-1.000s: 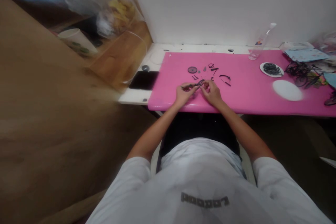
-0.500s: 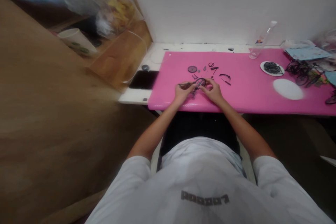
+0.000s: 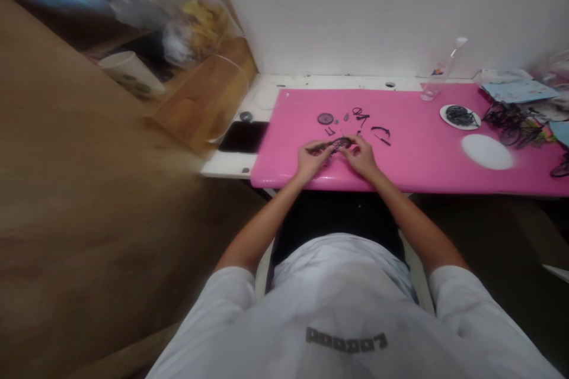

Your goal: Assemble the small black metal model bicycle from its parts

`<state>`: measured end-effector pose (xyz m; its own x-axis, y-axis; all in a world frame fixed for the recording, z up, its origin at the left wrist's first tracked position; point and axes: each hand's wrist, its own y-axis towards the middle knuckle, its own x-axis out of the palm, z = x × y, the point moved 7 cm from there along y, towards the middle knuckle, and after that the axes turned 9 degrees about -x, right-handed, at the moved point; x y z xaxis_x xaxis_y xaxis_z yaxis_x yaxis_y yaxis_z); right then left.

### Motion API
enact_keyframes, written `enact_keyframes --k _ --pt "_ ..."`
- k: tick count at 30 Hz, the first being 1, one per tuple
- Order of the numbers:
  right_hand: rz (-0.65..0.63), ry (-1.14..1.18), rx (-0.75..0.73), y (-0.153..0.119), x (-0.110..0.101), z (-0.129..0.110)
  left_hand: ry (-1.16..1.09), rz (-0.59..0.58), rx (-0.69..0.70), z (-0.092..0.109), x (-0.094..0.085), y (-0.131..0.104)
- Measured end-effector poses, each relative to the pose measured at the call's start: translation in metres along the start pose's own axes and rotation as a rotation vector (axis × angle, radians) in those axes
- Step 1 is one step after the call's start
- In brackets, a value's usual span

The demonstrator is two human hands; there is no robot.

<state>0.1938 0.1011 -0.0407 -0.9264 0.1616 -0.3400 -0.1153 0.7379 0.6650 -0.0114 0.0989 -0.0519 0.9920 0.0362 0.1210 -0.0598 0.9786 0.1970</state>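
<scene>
Between my two hands, near the front of the pink mat [image 3: 293, 154], is a small black spoked toy bicycle wheel [image 3: 341, 143], now tilted and seen more edge-on. My right hand [image 3: 361, 157] pinches its right side between thumb and fingers. My left hand [image 3: 312, 159] is closed on a thin dark part at the wheel's left, probably of the toy bicycle's frame; the fingers hide most of it. Just beyond my hands lie another small wheel [image 3: 325, 119], a black handlebar-like piece [image 3: 361, 115], a curved black strip [image 3: 381, 132] and several tiny dark bits.
On the right stand a plate of black parts [image 3: 462, 117], a white oval lid or plate [image 3: 486, 151], a pile of small black bicycles [image 3: 509, 121] and a clear bottle [image 3: 440, 74]. A dark flat panel [image 3: 243, 137] lies left of the mat. A white wall rises behind.
The wheel in my hands has tipped from facing me to a flatter angle. The dark part below it has swung out of sight behind my left fingers.
</scene>
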Motion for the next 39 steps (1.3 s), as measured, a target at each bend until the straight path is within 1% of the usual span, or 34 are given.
enact_keyframes --k 5,9,12,16,19,23,30,33,39 --pt "-0.014 -0.023 -0.082 0.001 0.0 -0.011 0.013 -0.013 0.037 -0.001 0.001 0.0" --pt "-0.002 -0.064 -0.133 0.0 -0.002 -0.022 0.011 0.001 0.004 -0.005 0.0 0.0" --pt "0.012 -0.097 -0.162 0.0 -0.004 -0.028 0.025 0.018 -0.016 -0.003 -0.001 -0.002" --pt "0.043 -0.158 -0.208 -0.004 -0.006 -0.031 0.07 0.019 -0.024 0.001 -0.001 -0.003" --pt "0.09 -0.149 -0.241 -0.009 -0.005 -0.028 0.114 0.018 -0.033 0.002 -0.001 -0.004" --pt "0.128 -0.118 -0.245 -0.013 -0.002 -0.019 0.134 0.019 -0.021 0.003 -0.001 -0.005" --pt "0.072 -0.091 -0.155 -0.012 -0.001 -0.011 0.092 0.017 0.016 0.007 -0.001 -0.006" --pt "0.064 -0.084 -0.148 -0.012 -0.002 -0.015 0.071 -0.001 0.027 0.01 0.001 -0.008" --pt "0.055 -0.119 -0.245 -0.011 -0.003 -0.031 0.088 -0.036 0.083 0.018 0.005 -0.012"
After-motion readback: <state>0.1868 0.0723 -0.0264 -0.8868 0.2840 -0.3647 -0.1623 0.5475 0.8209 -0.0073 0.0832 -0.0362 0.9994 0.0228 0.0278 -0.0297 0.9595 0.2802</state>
